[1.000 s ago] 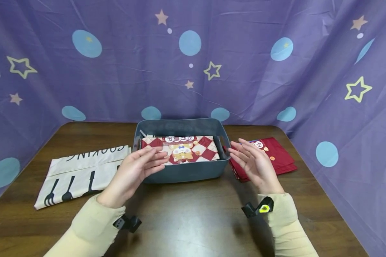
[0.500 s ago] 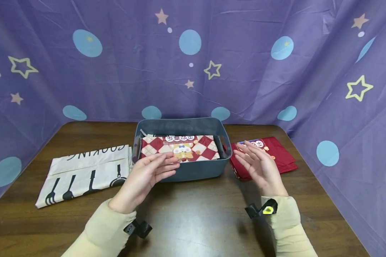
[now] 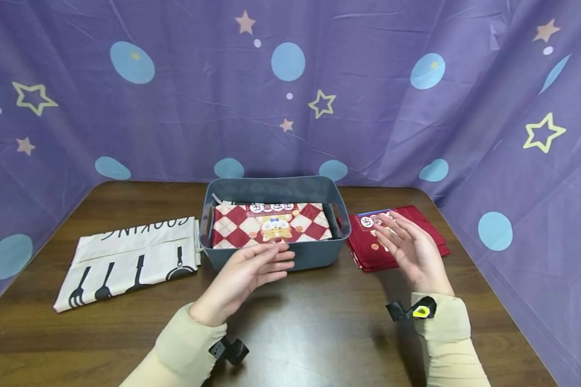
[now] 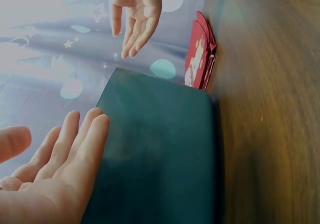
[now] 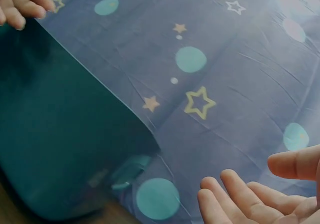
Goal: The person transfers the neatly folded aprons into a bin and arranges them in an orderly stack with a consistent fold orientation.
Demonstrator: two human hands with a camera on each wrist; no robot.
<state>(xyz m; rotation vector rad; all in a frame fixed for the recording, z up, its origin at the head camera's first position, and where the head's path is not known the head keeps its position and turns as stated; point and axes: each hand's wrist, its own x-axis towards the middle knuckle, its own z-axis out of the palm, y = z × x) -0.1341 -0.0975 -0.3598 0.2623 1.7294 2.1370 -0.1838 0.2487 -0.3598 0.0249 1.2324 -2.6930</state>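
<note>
A dark grey bin [image 3: 276, 258] stands at the middle of the wooden table, with a folded red-and-white checked cloth [image 3: 271, 224] lying in it. My left hand [image 3: 252, 271] hovers open in front of the bin's near wall, holding nothing; the left wrist view shows its fingers [image 4: 70, 149] close beside the bin [image 4: 155, 159]. My right hand [image 3: 409, 247] is open, palm up, above a folded red cloth [image 3: 431, 234] to the right of the bin. In the right wrist view its fingers [image 5: 250, 199] show bare beside the bin [image 5: 55, 129].
A folded cream cloth [image 3: 130, 260] printed with black utensils and the word COOKING lies on the left of the table [image 3: 310, 322]. A purple curtain with stars and dots [image 3: 290, 91] hangs round the back and both sides.
Both hands have drawn back toward me and shifted right: the left from over the bin's left rim to its near wall, the right from the bin's right handle to above the red cloth.
</note>
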